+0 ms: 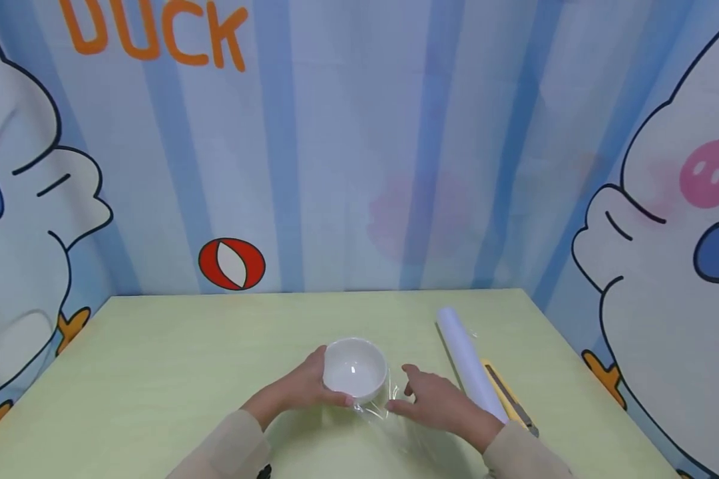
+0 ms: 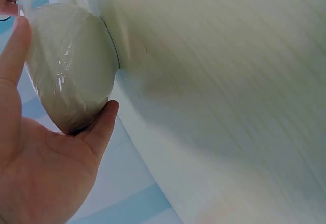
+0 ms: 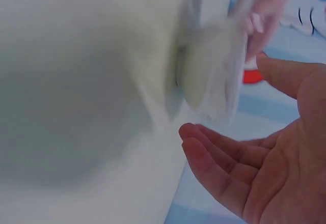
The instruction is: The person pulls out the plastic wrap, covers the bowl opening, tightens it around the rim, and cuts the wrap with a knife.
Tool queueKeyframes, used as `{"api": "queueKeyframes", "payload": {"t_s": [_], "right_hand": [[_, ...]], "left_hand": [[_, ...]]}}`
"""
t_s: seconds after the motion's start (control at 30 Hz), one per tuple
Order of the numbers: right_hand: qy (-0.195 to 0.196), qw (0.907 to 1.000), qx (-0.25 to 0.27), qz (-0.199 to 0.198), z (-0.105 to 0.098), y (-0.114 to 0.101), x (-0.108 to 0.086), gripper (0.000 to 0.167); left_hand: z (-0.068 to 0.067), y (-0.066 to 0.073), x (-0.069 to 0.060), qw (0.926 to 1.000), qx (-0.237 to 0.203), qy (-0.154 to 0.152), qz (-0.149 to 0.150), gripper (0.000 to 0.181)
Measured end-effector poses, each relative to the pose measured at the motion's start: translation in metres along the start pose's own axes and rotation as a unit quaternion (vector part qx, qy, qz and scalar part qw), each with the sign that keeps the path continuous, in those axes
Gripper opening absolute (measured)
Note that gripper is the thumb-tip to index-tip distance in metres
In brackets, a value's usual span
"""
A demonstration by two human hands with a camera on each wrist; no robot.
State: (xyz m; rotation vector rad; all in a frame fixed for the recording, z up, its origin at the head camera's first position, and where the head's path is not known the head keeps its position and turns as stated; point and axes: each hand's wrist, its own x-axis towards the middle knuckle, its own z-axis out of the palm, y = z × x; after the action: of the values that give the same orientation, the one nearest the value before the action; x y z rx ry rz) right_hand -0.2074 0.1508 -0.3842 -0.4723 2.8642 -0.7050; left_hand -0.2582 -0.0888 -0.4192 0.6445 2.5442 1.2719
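Observation:
A small white bowl (image 1: 355, 368) stands on the table, tilted slightly or upright; I cannot tell which. Clear plastic film (image 1: 376, 411) trails from its right and near side, and in the left wrist view wrinkled film clings to the bowl's outer wall (image 2: 76, 66). My left hand (image 1: 304, 384) grips the bowl from the left, thumb at the near rim and fingers around the far side. To the right, my right hand (image 1: 436, 400) hovers beside the film with thumb and fingers apart. The right wrist view shows a gap between this hand (image 3: 254, 170) and the blurred bowl (image 3: 209, 79).
A pale lilac-white roll (image 1: 470, 366) lies slanting on the table right of the bowl. Against its right side rests a yellow utility knife (image 1: 510, 400). Behind the pale green table (image 1: 216, 352) hangs a striped blue curtain (image 1: 347, 146) with cartoon ducks at both sides.

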Motion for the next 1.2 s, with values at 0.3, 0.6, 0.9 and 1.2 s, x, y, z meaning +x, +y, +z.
{"api": "queueKeyframes", "payload": {"t_s": [0.3,0.6,0.9,1.2], "right_hand": [[0.044,0.9902,-0.118,-0.061,0.039,-0.01,-0.025,0.05],[0.173,0.9241,-0.31,-0.141,0.046,-0.004,-0.03,0.016],[0.04,0.9922,-0.118,0.002,0.027,0.003,0.021,0.01],[-0.007,0.9984,-0.013,0.055,0.021,0.01,0.046,0.012]], "left_hand": [[0.0,-0.003,0.0,0.9999,0.003,-0.005,0.016,0.094],[-0.002,-0.003,0.003,0.9999,0.001,-0.014,-0.007,0.095],[-0.004,-0.005,0.005,0.9995,-0.008,-0.015,0.025,0.092],[-0.002,-0.005,0.003,0.9991,0.0,-0.011,0.041,0.093]]}}
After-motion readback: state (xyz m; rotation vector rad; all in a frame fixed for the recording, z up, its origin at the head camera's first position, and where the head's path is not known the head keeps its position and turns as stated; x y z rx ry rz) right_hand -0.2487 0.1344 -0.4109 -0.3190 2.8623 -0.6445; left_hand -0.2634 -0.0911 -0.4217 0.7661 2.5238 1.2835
